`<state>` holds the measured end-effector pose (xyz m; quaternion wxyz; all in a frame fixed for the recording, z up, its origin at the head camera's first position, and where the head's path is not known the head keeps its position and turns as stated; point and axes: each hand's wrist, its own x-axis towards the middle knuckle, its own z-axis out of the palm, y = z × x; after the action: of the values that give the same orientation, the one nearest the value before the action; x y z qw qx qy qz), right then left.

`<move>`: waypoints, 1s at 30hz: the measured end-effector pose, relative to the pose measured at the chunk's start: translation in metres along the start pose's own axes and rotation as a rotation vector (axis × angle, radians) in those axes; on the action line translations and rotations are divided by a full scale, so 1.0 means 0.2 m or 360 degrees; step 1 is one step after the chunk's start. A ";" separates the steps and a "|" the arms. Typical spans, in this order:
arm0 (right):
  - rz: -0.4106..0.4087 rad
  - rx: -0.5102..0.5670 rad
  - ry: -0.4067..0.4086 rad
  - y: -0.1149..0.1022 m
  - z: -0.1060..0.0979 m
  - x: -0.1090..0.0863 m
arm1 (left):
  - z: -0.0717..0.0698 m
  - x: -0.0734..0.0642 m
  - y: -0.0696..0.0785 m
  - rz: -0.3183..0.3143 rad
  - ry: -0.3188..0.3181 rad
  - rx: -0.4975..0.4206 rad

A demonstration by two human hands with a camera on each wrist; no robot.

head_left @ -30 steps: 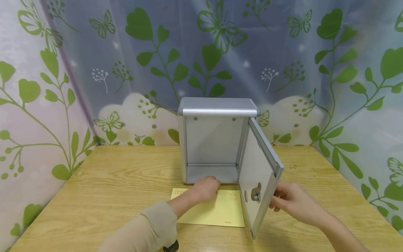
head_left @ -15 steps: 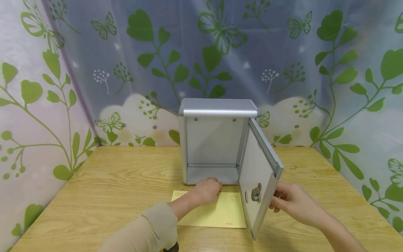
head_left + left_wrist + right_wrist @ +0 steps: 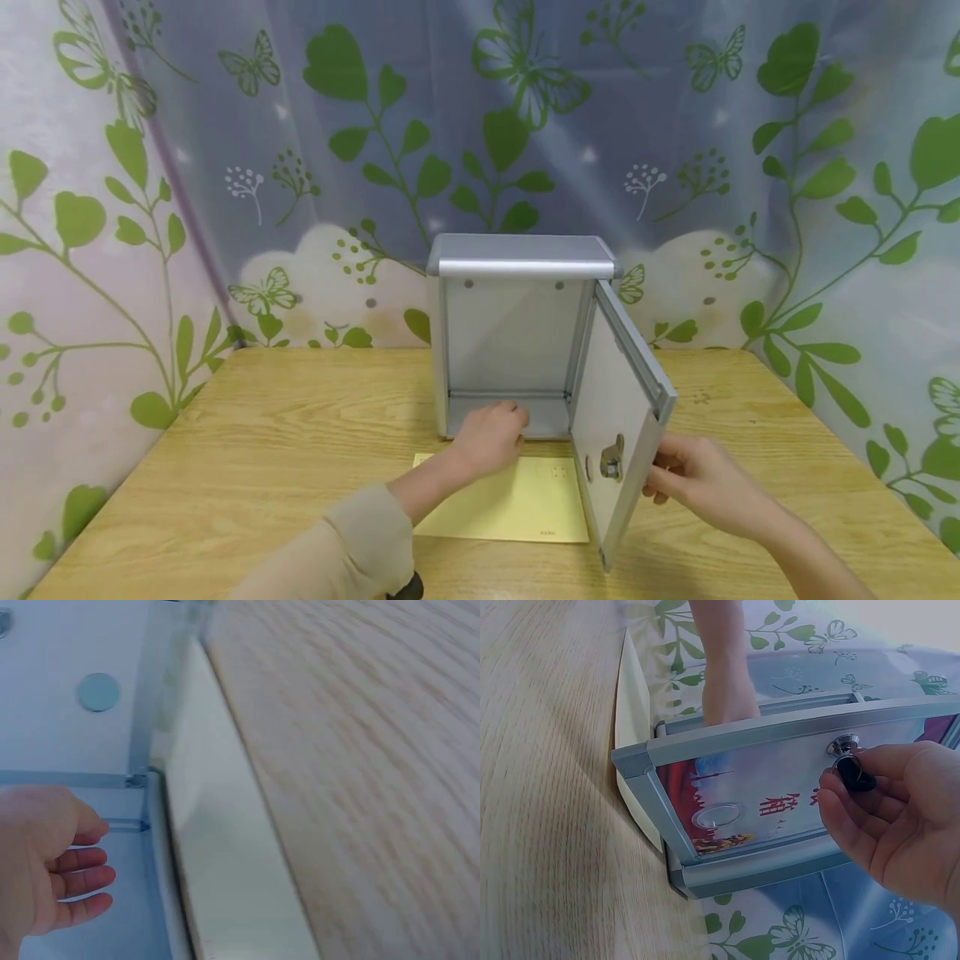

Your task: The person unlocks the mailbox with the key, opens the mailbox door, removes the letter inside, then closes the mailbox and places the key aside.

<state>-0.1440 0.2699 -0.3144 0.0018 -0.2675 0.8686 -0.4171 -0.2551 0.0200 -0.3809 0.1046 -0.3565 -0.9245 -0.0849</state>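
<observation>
A silver metal letter box (image 3: 523, 250) stands upright on the table, its hinged door (image 3: 611, 408) swung out to the right. My left hand (image 3: 491, 435) is at the box's open front, above its floor; in the left wrist view this hand (image 3: 45, 862) has loosely bent fingers with nothing between them. A yellow envelope (image 3: 517, 508) lies flat in front of the box, partly under my left forearm. At the door's outer face, my right hand (image 3: 907, 802) pinches a key with a black head (image 3: 853, 774) at the round lock (image 3: 845, 744).
The wooden table (image 3: 285, 433) carries the box near its back edge. Patterned curtains (image 3: 375, 125) with leaves and butterflies hang behind and at both sides. A lock cam (image 3: 611, 458) sticks out from the door's inner face.
My left hand has lifted from the envelope's far edge and moved forward and up into the box's opening. The envelope, the door and my right hand have stayed almost in place.
</observation>
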 end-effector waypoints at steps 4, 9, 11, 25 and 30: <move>0.0002 -0.0016 0.0012 0.00 0.00 0.00 | -0.06 0.00 0.00 0.0041 0.0067 -0.0024; -0.0002 -0.0039 0.0017 0.00 0.00 0.00 | -0.14 0.00 0.00 0.0097 0.0223 0.0005; 0.0005 -0.0043 0.0014 0.00 0.00 0.00 | -0.19 0.00 0.00 0.0138 0.0328 -0.0001; 0.0011 -0.0036 0.0023 0.00 0.01 0.00 | -0.53 0.01 -0.11 0.0377 0.1018 0.0271; 0.0027 -0.0029 0.0019 0.00 0.00 0.00 | -0.64 0.02 -0.17 0.0456 0.1225 0.0506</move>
<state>-0.1435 0.2698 -0.3148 -0.0023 -0.2577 0.8746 -0.4106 -0.2629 -0.0325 -0.2587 0.5057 -0.4029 -0.7610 -0.0527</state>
